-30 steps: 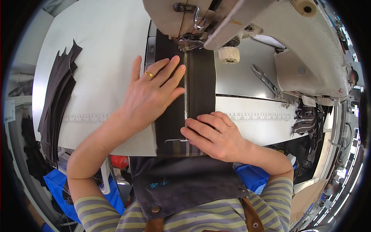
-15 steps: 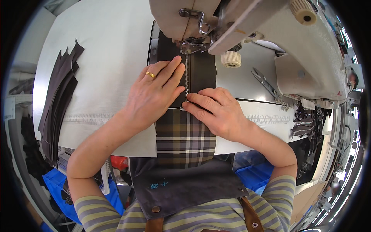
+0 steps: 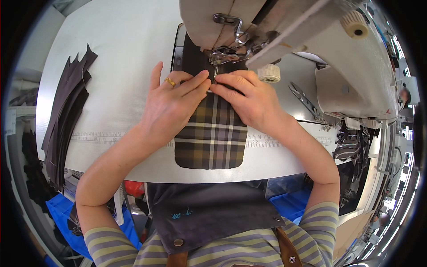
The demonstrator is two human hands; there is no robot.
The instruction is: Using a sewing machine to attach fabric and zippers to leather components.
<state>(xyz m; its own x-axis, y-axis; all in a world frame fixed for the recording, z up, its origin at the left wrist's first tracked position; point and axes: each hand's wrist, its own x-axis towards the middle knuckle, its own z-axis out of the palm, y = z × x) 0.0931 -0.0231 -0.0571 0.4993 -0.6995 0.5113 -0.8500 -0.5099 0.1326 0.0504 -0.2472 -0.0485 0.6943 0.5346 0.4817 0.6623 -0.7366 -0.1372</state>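
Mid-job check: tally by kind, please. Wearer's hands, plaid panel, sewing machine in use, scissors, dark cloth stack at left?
Left hand and right hand: 2
Plaid panel: 1
Sewing machine: 1
Scissors: 1
Dark cloth stack: 1
Total: 6

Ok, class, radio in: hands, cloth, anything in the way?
Left hand on plaid cloth; right hand at zipper. Zipper leads toward sewing machine. Scissors off right, apart from cloth.

White worktable point(image 3: 120, 53), bright strip lights point(image 3: 405, 210) at right, blue containers point(image 3: 66, 220) below
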